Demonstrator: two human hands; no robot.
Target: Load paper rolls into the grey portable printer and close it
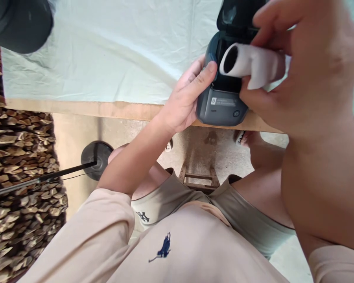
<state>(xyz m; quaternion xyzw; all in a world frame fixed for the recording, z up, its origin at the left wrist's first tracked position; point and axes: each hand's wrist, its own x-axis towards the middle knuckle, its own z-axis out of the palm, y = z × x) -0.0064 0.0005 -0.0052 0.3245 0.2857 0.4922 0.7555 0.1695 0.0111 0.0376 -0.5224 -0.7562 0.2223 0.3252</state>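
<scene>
A small dark grey label printer (224, 114) stands at the table's front edge, its black lid (234, 17) swung up and the inner bay exposed. My left hand (191, 92) grips the printer's left side, thumb on the rim of the bay. Pinched in my right hand (301, 67) is a white paper roll (253, 65), held tilted over the bay with its dark hollow end facing left. A loose flap of paper hangs from the roll. The fingers behind the roll are partly hidden.
A pale cloth (115, 51) covers the table, whose wooden edge (106, 110) runs in front of me. A dark round object (20, 27) sits at the far left. Stacked firewood (20, 165) and a stand with a round black base (91, 151) are on the left below.
</scene>
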